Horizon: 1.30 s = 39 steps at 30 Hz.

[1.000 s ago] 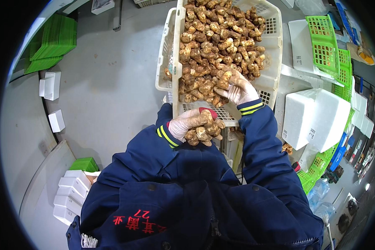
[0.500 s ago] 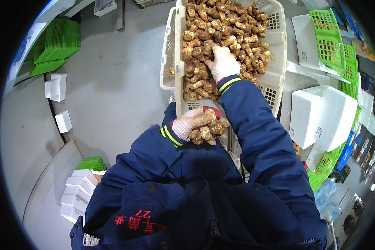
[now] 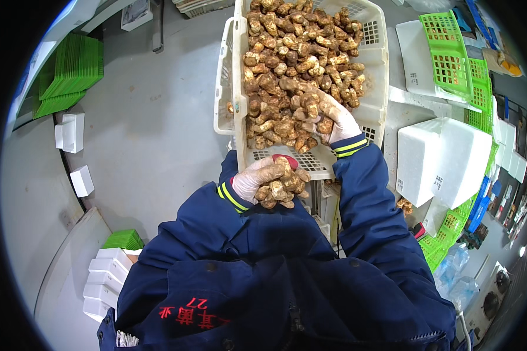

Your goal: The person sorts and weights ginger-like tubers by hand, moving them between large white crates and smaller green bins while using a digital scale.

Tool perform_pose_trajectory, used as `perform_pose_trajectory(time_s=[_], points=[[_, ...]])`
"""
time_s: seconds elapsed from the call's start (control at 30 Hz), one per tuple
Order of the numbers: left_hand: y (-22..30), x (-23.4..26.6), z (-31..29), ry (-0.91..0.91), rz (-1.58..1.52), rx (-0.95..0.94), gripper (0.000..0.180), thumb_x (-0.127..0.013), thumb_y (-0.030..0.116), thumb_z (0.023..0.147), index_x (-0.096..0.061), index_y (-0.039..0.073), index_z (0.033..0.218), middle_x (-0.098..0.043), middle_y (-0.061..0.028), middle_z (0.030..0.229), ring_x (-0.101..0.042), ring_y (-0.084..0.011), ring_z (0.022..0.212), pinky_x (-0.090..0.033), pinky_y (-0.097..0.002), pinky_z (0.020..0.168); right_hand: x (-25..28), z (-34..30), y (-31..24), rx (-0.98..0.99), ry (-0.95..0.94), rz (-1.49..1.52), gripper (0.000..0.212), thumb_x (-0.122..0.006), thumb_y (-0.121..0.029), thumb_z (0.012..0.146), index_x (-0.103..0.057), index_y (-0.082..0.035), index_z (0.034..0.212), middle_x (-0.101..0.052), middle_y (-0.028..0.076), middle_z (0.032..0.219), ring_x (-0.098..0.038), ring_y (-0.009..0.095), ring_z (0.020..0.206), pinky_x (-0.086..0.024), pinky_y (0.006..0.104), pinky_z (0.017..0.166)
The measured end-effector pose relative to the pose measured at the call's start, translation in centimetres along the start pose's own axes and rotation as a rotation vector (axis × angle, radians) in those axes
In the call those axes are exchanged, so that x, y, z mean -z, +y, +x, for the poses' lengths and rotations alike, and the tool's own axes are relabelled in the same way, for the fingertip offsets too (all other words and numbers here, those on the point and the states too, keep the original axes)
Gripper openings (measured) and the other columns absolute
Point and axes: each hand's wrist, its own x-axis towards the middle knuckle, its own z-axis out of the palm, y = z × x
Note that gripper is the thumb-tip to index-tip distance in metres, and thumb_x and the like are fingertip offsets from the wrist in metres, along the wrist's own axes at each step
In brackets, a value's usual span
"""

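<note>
A heap of brown, stubby mushrooms (image 3: 287, 50) fills most of a white plastic crate (image 3: 376, 76) in front of me. My left hand (image 3: 262, 180), in a stained pale glove, is closed around a cluster of mushrooms (image 3: 282, 188) just outside the crate's near end. Something red shows at its thumb. Inside the crate, over the near right part of the heap, my right hand (image 3: 334, 117) is gloved too, its fingers curled around a mushroom (image 3: 310, 105). Another mushroom (image 3: 325, 125) sits against its palm. Some of its fingertips blend with the heap.
White foam boxes (image 3: 445, 161) and green plastic baskets (image 3: 448, 58) stand along the right. Stacked green baskets (image 3: 73, 70) are at the far left, with small white boxes (image 3: 82, 181) below them. More white boxes (image 3: 105, 278) pile up at lower left. Grey floor (image 3: 158, 117) lies left of the crate.
My right hand has drawn back toward me from deeper in the heap and turned, with mushrooms now in its fingers. My left hand keeps its cluster. The whole view has shifted slightly.
</note>
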Motion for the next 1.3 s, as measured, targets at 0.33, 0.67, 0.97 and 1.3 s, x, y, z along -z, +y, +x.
perform_pose_trajectory(time_s=[0.33, 0.67, 0.97, 1.3], points=[[0.1, 0.1, 0.4, 0.053, -0.157, -0.096, 0.059, -0.055, 0.041, 0.093, -0.042, -0.002, 0.131, -0.052, -0.0239, 0.126, -0.057, -0.0410, 0.110, -0.057, -0.0469, 0.081, -2.3, -2.0, -0.4, 0.133, 0.192, -0.187, 0.047, -0.060, 0.000, 0.086, -0.046, 0.007, 0.130, -0.060, 0.017, 0.119, -0.064, 0.018, 0.096, -0.054, 0.0270, 0.082], [0.3, -1.2, 1.7, 0.119, -0.157, -0.177, 0.050, -0.053, 0.037, 0.095, -0.040, 0.014, 0.137, -0.060, -0.0150, 0.113, -0.064, -0.0361, 0.095, -0.058, -0.0449, 0.069, -5.5, -5.2, 1.8, 0.580, 0.167, -1.379, 0.031, -0.070, -0.017, 0.080, -0.068, -0.004, 0.108, -0.066, 0.012, 0.093, -0.061, 0.022, 0.085, -0.048, 0.0308, 0.076], [1.2, 0.8, 0.0, -0.020, -0.258, -0.083, 0.061, -0.052, 0.037, 0.094, -0.035, -0.001, 0.138, -0.055, -0.0253, 0.122, -0.063, -0.0418, 0.096, -0.055, -0.0454, 0.070, -4.8, 3.8, 1.9, 0.606, 0.439, -1.378, 0.037, -0.069, -0.017, 0.080, -0.064, -0.009, 0.116, -0.065, 0.013, 0.108, -0.063, 0.022, 0.099, -0.049, 0.0304, 0.089], [1.1, 2.5, -0.9, -0.090, -0.182, -0.056, 0.075, -0.052, 0.043, 0.093, -0.021, -0.004, 0.144, -0.051, -0.0326, 0.122, -0.061, -0.0291, 0.084, -0.054, -0.0415, 0.075, -2.1, 6.4, 2.7, 0.146, 0.021, -0.286, 0.045, -0.058, -0.013, 0.091, -0.046, 0.004, 0.131, -0.061, 0.011, 0.116, -0.064, 0.017, 0.092, -0.051, 0.0297, 0.087]])
